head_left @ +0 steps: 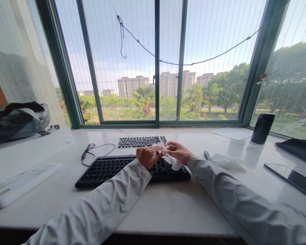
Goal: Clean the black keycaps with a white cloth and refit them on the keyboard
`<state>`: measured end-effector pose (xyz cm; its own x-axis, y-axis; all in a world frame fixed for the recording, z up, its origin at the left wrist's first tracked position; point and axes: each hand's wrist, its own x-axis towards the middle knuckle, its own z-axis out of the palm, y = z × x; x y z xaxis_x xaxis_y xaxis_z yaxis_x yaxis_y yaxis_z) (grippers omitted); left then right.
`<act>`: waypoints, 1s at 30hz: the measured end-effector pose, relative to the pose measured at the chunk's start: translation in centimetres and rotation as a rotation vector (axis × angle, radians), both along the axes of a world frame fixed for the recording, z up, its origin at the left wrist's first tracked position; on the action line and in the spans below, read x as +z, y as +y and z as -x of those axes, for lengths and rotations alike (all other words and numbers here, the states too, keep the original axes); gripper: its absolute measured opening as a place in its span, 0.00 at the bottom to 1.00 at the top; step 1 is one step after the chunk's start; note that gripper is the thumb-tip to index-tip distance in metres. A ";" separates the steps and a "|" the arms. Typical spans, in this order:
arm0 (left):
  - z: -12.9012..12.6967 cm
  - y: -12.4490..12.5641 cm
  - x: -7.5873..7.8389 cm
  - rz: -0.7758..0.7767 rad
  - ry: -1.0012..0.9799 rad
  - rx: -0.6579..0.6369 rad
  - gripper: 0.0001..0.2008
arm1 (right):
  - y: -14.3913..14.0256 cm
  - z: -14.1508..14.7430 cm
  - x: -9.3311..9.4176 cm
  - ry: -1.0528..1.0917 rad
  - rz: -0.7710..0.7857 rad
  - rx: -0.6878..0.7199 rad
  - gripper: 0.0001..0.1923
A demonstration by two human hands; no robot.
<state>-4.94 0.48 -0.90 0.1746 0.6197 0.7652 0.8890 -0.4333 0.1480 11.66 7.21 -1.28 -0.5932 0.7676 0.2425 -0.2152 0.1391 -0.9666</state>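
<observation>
wipe (171, 160) sits pinched between left hand (148, 156) and right hand (179, 152), centre frame over the black keyboard (109, 169); a loose corner could snag on a keycap imo.

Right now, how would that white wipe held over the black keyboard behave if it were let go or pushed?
The white wipe looks floppy: it sags and crumples between the left hand and right hand. It is probably very light, since fingertips alone carry it. Pushed across the black keyboard, it would likely bunch up rather than slide flat.

Bright bay window (156, 61), pale desk (168, 207)
</observation>
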 end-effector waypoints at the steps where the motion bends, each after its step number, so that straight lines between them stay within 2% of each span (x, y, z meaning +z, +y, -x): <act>1: 0.0 0.0 0.0 -0.001 0.006 0.006 0.14 | 0.1 0.0 -0.1 0.010 -0.015 0.010 0.21; 7: 0.0 -0.2 0.2 0.011 -0.008 -0.030 0.15 | 0.4 0.0 -0.3 0.023 -0.095 -0.047 0.17; 11: 0.0 -0.1 0.1 0.010 -0.015 -0.017 0.13 | 0.4 0.0 -0.4 -0.036 -0.078 -0.094 0.18; 17: 0.3 0.2 -0.2 -0.005 0.024 -0.001 0.15 | 0.6 0.0 -0.6 -0.012 -0.088 -0.011 0.19; 20: 0.3 0.2 -0.1 0.001 0.011 -0.014 0.15 | 0.6 -0.1 -0.5 -0.010 -0.102 -0.027 0.17; 26: 0.1 0.1 -0.1 -0.001 -0.022 -0.013 0.14 | 0.0 0.0 -0.2 -0.064 0.011 -0.087 0.20; 30: 0.2 0.2 -0.2 0.001 -0.007 0.005 0.15 | -0.2 0.1 -0.1 -0.050 0.034 -0.022 0.20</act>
<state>-5.18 0.70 -1.13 0.1664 0.6209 0.7660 0.8900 -0.4291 0.1544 11.54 6.96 -1.40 -0.5869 0.7879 0.1864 -0.1641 0.1097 -0.9803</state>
